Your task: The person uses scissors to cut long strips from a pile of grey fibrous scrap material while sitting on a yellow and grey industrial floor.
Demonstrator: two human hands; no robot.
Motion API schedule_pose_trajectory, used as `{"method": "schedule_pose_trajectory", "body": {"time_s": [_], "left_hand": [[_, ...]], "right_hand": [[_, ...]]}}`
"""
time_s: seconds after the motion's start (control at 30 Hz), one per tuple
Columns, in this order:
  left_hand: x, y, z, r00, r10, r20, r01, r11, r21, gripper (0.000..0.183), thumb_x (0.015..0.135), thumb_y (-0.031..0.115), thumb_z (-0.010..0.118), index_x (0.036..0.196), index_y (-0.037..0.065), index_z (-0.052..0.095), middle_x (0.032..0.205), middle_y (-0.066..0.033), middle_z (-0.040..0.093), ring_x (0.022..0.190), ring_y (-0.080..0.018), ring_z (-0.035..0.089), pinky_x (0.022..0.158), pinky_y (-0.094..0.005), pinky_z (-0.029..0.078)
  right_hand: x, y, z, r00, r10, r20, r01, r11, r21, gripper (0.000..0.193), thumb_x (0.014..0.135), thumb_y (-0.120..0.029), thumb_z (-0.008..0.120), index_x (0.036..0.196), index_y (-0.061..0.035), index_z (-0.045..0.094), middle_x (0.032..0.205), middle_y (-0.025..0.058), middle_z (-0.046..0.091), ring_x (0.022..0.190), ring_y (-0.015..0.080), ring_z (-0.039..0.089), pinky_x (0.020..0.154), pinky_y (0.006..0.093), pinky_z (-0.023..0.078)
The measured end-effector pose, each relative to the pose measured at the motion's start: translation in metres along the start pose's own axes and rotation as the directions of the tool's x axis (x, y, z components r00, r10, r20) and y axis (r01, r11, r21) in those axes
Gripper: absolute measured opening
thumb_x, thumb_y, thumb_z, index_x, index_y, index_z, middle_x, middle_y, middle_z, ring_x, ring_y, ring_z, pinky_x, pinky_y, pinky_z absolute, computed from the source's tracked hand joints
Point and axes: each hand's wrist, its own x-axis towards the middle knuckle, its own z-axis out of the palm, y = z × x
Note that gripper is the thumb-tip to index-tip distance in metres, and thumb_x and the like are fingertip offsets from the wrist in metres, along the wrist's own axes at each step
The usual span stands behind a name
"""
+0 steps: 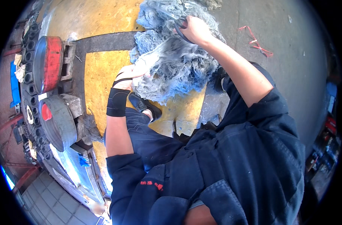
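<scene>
A big tangled heap of grey-blue fibre point(186, 69) lies in front of me, frayed into loose strands. My left hand point(130, 74), with a black wrist support on it, is closed on a pale tuft at the heap's left side. The tuft stretches up and right into the pile. Over the far right part of the heap, my right hand point(196, 30) grips a pair of scissors point(183, 34) by the dark handles. Their blades point away to the upper left, above the fibre; whether they are parted is unclear.
On the left stand a red round drum point(54, 63) and a grey round drum point(60, 122) beside concrete blocks point(67, 60). Yellow floor plates point(103, 75) lie under the heap. A red strap point(255, 43) is on the grey floor to the right. My black shoe point(144, 106) is near the heap's lower edge.
</scene>
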Motion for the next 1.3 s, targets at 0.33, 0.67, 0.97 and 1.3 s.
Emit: {"method": "schedule_pose_trajectory", "body": {"time_s": [0.33, 0.67, 0.97, 1.3], "left_hand": [[-0.009, -0.009, -0.028, 0.982, -0.07, -0.173, 0.04, 0.984, -0.173, 0.025, 0.083, 0.009, 0.058, 0.105, -0.004, 0.059, 0.092, -0.0089, 0.065, 0.082, -0.0157, 0.062, 0.077, -0.027, 0.048], [-0.019, 0.003, -0.014, 0.992, -0.003, -0.127, -0.017, 0.987, -0.157, 0.034, 0.083, 0.011, 0.062, 0.112, -0.003, 0.055, 0.096, -0.0081, 0.064, 0.084, -0.0146, 0.062, 0.077, -0.0272, 0.047], [-0.018, -0.001, -0.013, 0.997, 0.058, -0.045, -0.065, 0.984, -0.164, 0.04, 0.084, 0.011, 0.061, 0.119, -0.004, 0.05, 0.106, -0.009, 0.061, 0.095, -0.0159, 0.059, 0.085, -0.0287, 0.045], [-0.018, 0.0, -0.012, 0.994, 0.107, -0.032, -0.111, 0.981, -0.159, 0.03, 0.083, 0.01, 0.062, 0.109, -0.002, 0.054, 0.091, -0.0054, 0.062, 0.082, -0.0129, 0.059, 0.077, -0.0255, 0.045]], "right_hand": [[-0.095, -0.045, 0.005, 0.43, -0.147, 0.891, -0.555, 0.735, 0.389, 0.07, 0.074, -0.077, 0.045, 0.062, -0.0075, 0.053, 0.056, 0.0002, 0.049, 0.044, 0.0093, 0.044, 0.041, 0.0231, 0.035], [-0.107, -0.044, 0.04, 0.272, -0.233, 0.934, -0.706, 0.611, 0.358, 0.07, 0.07, -0.078, 0.047, 0.069, -0.0086, 0.054, 0.062, -0.0001, 0.05, 0.045, 0.0097, 0.042, 0.042, 0.0231, 0.032], [-0.101, -0.058, 0.037, 0.336, -0.205, 0.92, -0.648, 0.658, 0.383, 0.066, 0.075, -0.074, 0.047, 0.065, -0.0088, 0.048, 0.056, -0.0021, 0.042, 0.042, 0.0069, 0.038, 0.04, 0.0221, 0.032], [-0.106, -0.061, 0.016, 0.428, -0.157, 0.89, -0.599, 0.688, 0.41, 0.066, 0.077, -0.072, 0.046, 0.058, -0.0098, 0.041, 0.052, -0.0019, 0.038, 0.039, 0.0079, 0.036, 0.036, 0.0231, 0.029]]}}
